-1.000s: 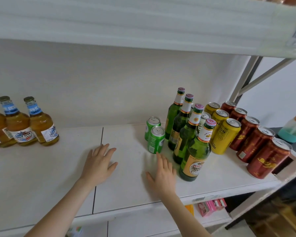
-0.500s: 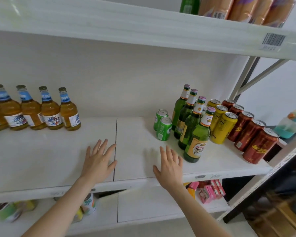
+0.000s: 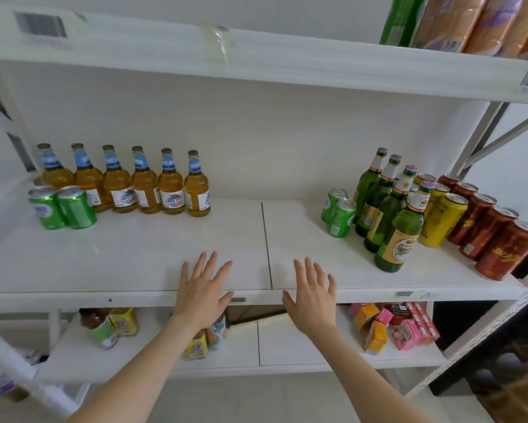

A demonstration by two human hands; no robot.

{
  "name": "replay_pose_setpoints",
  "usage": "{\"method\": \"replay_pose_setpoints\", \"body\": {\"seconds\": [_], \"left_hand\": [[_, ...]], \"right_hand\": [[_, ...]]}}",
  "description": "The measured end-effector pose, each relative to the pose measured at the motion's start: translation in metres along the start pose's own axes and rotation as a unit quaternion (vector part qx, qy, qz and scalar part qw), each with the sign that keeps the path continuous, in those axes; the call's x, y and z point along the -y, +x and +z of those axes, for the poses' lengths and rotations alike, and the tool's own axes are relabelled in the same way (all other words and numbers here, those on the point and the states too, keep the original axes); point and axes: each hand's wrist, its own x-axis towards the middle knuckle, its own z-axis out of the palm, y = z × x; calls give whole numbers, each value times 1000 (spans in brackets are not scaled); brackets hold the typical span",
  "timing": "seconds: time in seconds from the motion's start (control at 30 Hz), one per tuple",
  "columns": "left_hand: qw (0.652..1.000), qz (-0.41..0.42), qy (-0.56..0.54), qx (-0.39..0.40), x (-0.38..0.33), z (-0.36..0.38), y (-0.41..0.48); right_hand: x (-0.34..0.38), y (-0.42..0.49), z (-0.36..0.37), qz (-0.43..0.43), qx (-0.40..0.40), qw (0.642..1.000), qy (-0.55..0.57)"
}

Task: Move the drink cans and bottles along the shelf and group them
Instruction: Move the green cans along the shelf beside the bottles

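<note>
1. Your left hand (image 3: 203,288) is spread wide over the front edge of the middle shelf (image 3: 134,257), just left of the seam between its two boards. Its fingers are straight and it holds nothing.
2. Your right hand (image 3: 313,296) is just right of that seam, equally wide and empty. I cannot tell whether either palm touches the board.
3. Toward the shelf's right end, four green glass bottles (image 3: 398,236) stand upright in a row running front to back. The right pair of green cans (image 3: 337,213) stands just left of them, and yellow cans (image 3: 444,215), then red cans (image 3: 497,236), stand to their right.
4. Near the left end, the left pair of green cans (image 3: 63,207) stands in front of six amber bottles (image 3: 146,187) lined along the back.
</note>
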Motion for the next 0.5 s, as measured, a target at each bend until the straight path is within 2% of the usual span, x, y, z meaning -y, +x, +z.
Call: {"method": "replay_pose_setpoints", "body": {"seconds": [0.27, 0.5], "left_hand": [[999, 11, 23, 22, 103, -11, -31], [1000, -7, 9, 3, 212, -14, -48]], "right_hand": [[108, -10, 13, 26, -4, 999, 20], [210, 0, 34, 24, 12, 999, 25]]}}
